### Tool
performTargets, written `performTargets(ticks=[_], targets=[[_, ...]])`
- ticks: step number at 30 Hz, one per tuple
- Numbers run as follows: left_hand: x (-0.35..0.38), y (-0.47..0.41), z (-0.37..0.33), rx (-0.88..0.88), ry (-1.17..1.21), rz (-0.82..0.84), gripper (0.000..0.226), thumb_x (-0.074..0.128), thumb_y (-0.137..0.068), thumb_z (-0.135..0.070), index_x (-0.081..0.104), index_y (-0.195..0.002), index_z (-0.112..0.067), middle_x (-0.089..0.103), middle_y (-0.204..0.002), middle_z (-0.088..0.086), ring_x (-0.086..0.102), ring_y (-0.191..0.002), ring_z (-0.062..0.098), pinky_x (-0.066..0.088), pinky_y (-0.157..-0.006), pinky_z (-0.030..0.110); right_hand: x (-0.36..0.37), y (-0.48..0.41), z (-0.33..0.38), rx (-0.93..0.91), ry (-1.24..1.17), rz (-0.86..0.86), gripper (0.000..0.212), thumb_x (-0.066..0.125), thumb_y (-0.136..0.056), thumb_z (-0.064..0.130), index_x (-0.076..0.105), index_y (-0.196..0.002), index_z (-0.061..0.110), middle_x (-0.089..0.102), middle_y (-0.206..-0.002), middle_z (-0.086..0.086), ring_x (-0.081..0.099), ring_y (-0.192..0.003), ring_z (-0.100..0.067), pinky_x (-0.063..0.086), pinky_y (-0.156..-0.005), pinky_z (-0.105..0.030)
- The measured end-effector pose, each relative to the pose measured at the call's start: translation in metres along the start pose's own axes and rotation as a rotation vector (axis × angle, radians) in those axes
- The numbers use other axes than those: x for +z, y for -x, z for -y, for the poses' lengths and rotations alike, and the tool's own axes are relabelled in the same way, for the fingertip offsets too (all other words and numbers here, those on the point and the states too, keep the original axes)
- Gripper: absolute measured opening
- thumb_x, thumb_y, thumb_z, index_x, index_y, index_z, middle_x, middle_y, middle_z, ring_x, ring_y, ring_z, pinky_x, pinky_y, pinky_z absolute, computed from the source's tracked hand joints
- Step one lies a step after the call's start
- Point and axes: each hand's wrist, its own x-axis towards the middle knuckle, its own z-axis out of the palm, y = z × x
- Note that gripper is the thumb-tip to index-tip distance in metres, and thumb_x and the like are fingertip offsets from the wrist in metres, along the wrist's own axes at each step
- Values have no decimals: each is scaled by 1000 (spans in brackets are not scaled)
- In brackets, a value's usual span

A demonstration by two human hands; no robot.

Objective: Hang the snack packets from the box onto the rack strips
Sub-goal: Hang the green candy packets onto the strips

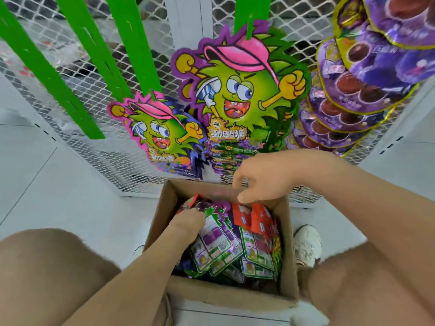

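Note:
A cardboard box (pixel 288 243) stands on the floor between my legs, full of snack packets (pixel 219 245) lying mostly back side up. My left hand (pixel 188 222) is down inside the box, fingers closed on a packet with a red and dark top edge (pixel 193 202). My right hand (pixel 263 182) hovers over the box's far edge, fingers spread, holding nothing. Green rack strips (pixel 131 45) hang on the mesh rack. One strip carries small green-monster packets (pixel 157 130); another carries larger green-monster packets (pixel 242 90).
Purple round packets (pixel 357 85) fill a strip at the right. The white wire-mesh rack (pixel 77 67) stands behind on a white floor. Two green strips (pixel 42 74) on the left hang bare. My white shoe (pixel 307 243) sits right of the box.

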Motion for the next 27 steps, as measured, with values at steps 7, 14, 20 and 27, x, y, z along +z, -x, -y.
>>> performTargets(ticks=[7,14,20,27], targets=[[-106,46,20,215,1,-135,24,60,-90,4,68,-88,-19,70,-104,4,68,-89,25,52,-71,39,-13,1,14,19,7,-14,45,64,-99,35,65,-128,1,74,-109,-15,63,-93,-39,55,-80,-43],[-176,116,59,417,384,-265,37,68,-94,0,41,-93,-26,44,-88,-4,38,-62,6,34,-59,28,-28,17,5,141,-19,-71,82,87,-82,42,48,-152,22,61,-139,0,61,-118,-22,49,-95,-29],[-190,135,64,462,683,-374,47,65,-98,2,50,-119,-38,58,-107,-8,60,-78,10,52,-68,26,-28,19,-14,168,-45,-57,28,91,-76,35,73,-93,22,75,-86,3,71,-81,-22,60,-76,-37],[-189,128,54,278,246,-265,35,90,-73,-46,71,-101,-35,68,-92,-14,66,-82,10,58,-77,33,-31,36,2,-2,-175,-375,8,78,-78,13,76,-82,20,66,-59,5,54,-49,-3,44,-51,-17]])
